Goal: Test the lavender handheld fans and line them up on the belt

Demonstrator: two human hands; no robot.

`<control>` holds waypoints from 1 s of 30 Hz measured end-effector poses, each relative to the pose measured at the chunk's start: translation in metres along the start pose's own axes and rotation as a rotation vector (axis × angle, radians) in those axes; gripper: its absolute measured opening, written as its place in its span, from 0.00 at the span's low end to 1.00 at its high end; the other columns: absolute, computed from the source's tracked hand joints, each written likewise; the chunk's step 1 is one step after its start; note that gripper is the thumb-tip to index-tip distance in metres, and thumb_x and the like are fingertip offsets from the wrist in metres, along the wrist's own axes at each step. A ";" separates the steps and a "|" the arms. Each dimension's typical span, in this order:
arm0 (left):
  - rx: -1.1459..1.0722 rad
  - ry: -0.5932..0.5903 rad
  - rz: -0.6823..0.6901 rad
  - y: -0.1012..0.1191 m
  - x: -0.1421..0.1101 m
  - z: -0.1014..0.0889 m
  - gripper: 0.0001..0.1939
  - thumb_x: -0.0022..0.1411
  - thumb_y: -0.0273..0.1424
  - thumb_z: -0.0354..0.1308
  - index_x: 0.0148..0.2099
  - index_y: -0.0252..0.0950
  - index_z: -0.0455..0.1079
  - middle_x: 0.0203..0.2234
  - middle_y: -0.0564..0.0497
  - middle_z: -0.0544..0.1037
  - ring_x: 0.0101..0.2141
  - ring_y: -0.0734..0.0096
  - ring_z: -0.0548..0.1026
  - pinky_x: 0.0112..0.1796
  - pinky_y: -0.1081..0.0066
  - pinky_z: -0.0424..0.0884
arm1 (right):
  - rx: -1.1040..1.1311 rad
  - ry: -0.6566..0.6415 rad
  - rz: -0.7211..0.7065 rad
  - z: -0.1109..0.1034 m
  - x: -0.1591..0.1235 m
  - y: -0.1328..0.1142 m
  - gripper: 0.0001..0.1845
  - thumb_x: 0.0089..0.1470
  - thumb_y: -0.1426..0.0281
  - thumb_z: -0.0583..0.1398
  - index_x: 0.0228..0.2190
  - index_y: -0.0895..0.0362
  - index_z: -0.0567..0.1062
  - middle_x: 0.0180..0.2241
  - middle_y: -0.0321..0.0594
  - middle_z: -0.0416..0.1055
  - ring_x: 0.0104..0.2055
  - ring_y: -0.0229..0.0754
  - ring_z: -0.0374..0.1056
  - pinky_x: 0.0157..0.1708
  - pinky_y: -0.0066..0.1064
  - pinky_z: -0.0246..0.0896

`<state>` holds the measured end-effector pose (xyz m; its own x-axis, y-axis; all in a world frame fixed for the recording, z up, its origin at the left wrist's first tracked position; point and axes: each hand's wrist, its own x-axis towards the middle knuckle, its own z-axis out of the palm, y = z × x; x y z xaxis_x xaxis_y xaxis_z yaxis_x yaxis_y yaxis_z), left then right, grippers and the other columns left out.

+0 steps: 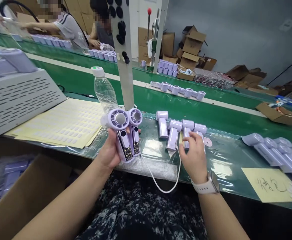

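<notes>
My left hand is closed round two lilac handheld fans, held upright side by side with their open handles showing circuit boards. A white cable loops from below them toward my right hand. My right hand, with a white watch at the wrist, rests fingers-down on a row of several lilac fans lying on the green bench; its fingers touch the third fan in the row. I cannot make out whether it grips that fan.
A clear water bottle and a white post stand behind the held fans. Yellow label sheets lie at left beside a grey perforated machine. More fans and a yellow note lie at right. Two people work across the green conveyor.
</notes>
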<state>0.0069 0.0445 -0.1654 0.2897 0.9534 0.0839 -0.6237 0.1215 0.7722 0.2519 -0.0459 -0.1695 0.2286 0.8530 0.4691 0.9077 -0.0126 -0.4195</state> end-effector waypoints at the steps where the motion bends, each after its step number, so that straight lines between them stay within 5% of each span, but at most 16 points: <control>1: 0.018 -0.008 0.000 0.002 -0.003 0.005 0.29 0.50 0.60 0.67 0.38 0.39 0.77 0.36 0.49 0.83 0.48 0.52 0.82 0.46 0.59 0.81 | -0.016 0.009 0.012 0.004 0.001 0.010 0.13 0.61 0.74 0.56 0.44 0.63 0.75 0.60 0.66 0.65 0.67 0.67 0.57 0.63 0.64 0.55; 4: 0.059 -0.052 0.000 0.009 -0.008 0.022 0.30 0.49 0.61 0.67 0.36 0.39 0.78 0.36 0.48 0.83 0.48 0.48 0.81 0.45 0.57 0.81 | 0.009 -0.042 -0.014 0.013 0.002 0.022 0.11 0.58 0.78 0.56 0.41 0.63 0.76 0.63 0.65 0.64 0.71 0.68 0.51 0.68 0.65 0.45; 7: 0.048 -0.069 -0.002 0.018 -0.015 0.036 0.31 0.47 0.63 0.67 0.35 0.39 0.77 0.36 0.47 0.83 0.49 0.45 0.81 0.43 0.55 0.82 | 0.067 -0.064 0.003 0.002 -0.007 0.016 0.07 0.58 0.77 0.56 0.37 0.60 0.74 0.58 0.64 0.70 0.68 0.68 0.56 0.66 0.64 0.48; 11: -0.051 -0.020 -0.070 0.021 -0.023 0.046 0.33 0.47 0.66 0.64 0.34 0.39 0.75 0.41 0.44 0.83 0.51 0.45 0.80 0.44 0.54 0.81 | 0.356 -0.205 0.088 -0.029 -0.029 -0.012 0.08 0.65 0.65 0.56 0.36 0.55 0.71 0.33 0.50 0.77 0.38 0.56 0.76 0.39 0.49 0.73; 13: -0.105 0.006 -0.069 0.017 -0.024 0.052 0.35 0.45 0.67 0.64 0.32 0.39 0.72 0.42 0.44 0.83 0.51 0.45 0.80 0.45 0.54 0.81 | 0.682 -0.391 0.155 -0.040 -0.038 -0.031 0.12 0.65 0.60 0.56 0.41 0.55 0.72 0.26 0.40 0.75 0.28 0.47 0.74 0.29 0.38 0.71; 16: -0.147 0.010 -0.028 0.007 -0.023 0.064 0.35 0.43 0.68 0.64 0.30 0.39 0.70 0.41 0.46 0.83 0.52 0.46 0.79 0.46 0.55 0.80 | 0.934 -0.551 0.202 -0.043 -0.046 -0.057 0.14 0.61 0.59 0.60 0.42 0.55 0.77 0.22 0.35 0.71 0.26 0.43 0.70 0.27 0.32 0.66; 23: -0.185 -0.082 -0.007 0.003 -0.027 0.081 0.35 0.47 0.68 0.62 0.29 0.39 0.67 0.44 0.47 0.82 0.55 0.46 0.76 0.48 0.55 0.78 | 1.166 -0.522 0.236 -0.025 -0.052 -0.083 0.18 0.65 0.56 0.61 0.30 0.55 0.76 0.19 0.31 0.63 0.21 0.36 0.59 0.24 0.29 0.55; 30: -0.139 0.055 0.149 -0.008 -0.027 0.073 0.36 0.42 0.68 0.65 0.29 0.38 0.68 0.44 0.48 0.81 0.51 0.50 0.79 0.46 0.58 0.78 | 1.254 -0.455 0.393 -0.008 -0.060 -0.096 0.24 0.66 0.48 0.57 0.29 0.54 0.70 0.16 0.27 0.56 0.18 0.35 0.52 0.19 0.28 0.47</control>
<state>0.0570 -0.0023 -0.1279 0.1489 0.9770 0.1528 -0.7517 0.0115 0.6595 0.1535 -0.0998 -0.1508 0.0393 0.9988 -0.0304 -0.1626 -0.0236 -0.9864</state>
